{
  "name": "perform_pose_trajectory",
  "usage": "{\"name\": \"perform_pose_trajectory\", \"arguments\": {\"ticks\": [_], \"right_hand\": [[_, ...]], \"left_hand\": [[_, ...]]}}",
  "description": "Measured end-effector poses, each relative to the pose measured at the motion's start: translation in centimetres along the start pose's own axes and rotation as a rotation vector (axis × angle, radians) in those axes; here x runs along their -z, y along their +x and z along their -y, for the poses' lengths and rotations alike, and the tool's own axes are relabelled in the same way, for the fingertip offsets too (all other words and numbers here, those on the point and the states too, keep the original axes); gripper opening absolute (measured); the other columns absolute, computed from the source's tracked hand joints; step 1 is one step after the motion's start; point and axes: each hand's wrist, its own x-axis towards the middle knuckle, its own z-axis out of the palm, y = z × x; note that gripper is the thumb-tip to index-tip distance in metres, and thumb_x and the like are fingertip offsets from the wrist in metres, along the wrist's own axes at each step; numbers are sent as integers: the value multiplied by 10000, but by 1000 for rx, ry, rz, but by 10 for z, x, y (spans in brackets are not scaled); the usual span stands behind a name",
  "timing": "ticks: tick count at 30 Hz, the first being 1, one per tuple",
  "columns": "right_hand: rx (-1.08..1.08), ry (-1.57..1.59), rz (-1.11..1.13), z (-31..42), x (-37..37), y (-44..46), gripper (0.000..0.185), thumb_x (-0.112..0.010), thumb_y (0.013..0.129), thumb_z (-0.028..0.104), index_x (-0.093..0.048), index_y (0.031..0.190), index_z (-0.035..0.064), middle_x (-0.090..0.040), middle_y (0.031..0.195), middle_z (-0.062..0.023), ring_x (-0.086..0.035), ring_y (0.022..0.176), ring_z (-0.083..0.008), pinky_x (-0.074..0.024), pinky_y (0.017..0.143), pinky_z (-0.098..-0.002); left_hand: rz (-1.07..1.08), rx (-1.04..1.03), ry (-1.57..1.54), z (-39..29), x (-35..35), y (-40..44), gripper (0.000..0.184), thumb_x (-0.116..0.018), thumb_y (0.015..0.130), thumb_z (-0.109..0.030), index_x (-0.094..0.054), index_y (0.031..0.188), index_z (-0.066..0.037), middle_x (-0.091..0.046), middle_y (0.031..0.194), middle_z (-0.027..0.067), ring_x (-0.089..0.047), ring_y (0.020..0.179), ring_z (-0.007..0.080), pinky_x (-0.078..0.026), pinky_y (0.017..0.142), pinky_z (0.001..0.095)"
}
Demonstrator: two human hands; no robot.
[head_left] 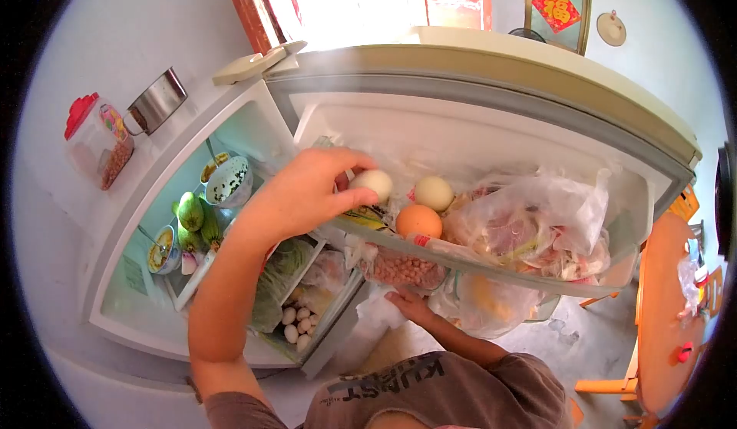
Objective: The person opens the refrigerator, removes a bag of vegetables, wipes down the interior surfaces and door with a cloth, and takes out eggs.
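My left hand (315, 187) reaches over the fridge door's upper shelf, its thumb and fingers closed round a pale egg (374, 184). Just right of it on the shelf lie another pale egg (434, 193) and a brown egg (419, 221). Clear plastic bags (537, 214) of food fill the shelf's right part. Below the shelf, my right hand (411, 306) is closed on a crumpled white plastic bag (378, 311); its fingertips show only in part. A bag of reddish-brown nuts or beans (403, 269) sits just above that hand.
The open fridge (115, 275) holds bowls (229, 182), green vegetables (191, 212) and a drawer with several white eggs (299, 325). A steel pot (157, 100) and a red-lidded jar (100, 141) stand on top. An orange table (664, 298) is at the right.
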Motion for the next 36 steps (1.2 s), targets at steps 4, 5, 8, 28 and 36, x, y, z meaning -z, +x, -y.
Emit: {"name": "perform_pose_trajectory", "arguments": {"ticks": [4, 5, 8, 28, 36], "right_hand": [[-52, 26, -41, -21, -6, 7, 402, -517, 948, 385, -639, 1061, 19, -653, 905, -41, -585, 843, -114, -464, 778, -267], [-57, 25, -34, -29, -7, 9, 402, -517, 948, 385, -639, 1061, 19, -653, 905, -41, -585, 843, -114, -464, 778, -267], [-96, -45, -37, -44, -9, 16, 390, -520, 949, 374, -638, 1065, 21, -651, 899, -31, -584, 845, -120, -463, 792, -270], [160, 107, 52, -77, -30, 32, 411, -582, 918, 248, -522, 1203, -42, -615, 1020, -67, -558, 914, -136, -454, 813, -270], [206, 90, 47, -65, -36, 25, 291, -555, 936, 221, -555, 1132, 6, -599, 912, -22, -543, 836, -94, -461, 749, -270]], "left_hand": [[-161, -8, -26, 6, -6, 0, 362, -734, 771, -232, -642, 1064, -39, -626, 863, 92, -555, 685, 164, -468, 645, 292], [-163, -22, -24, 8, -8, -1, 355, -737, 766, -219, -643, 1062, -46, -621, 880, 89, -548, 684, 156, -463, 636, 287], [-261, -54, 22, -1, -9, -3, 303, -708, 774, -159, -651, 1057, -67, -622, 939, 79, -568, 760, 192, -469, 688, 307], [13, -36, -666, -5, -1, 14, 500, -621, 861, -147, -467, 1320, -19, -569, 1208, 96, -585, 1025, 170, -459, 921, 304], [-69, -44, -795, 14, 0, 3, 464, -617, 869, -139, -479, 1295, -20, -587, 1173, 100, -605, 990, 179, -488, 896, 327]]}}
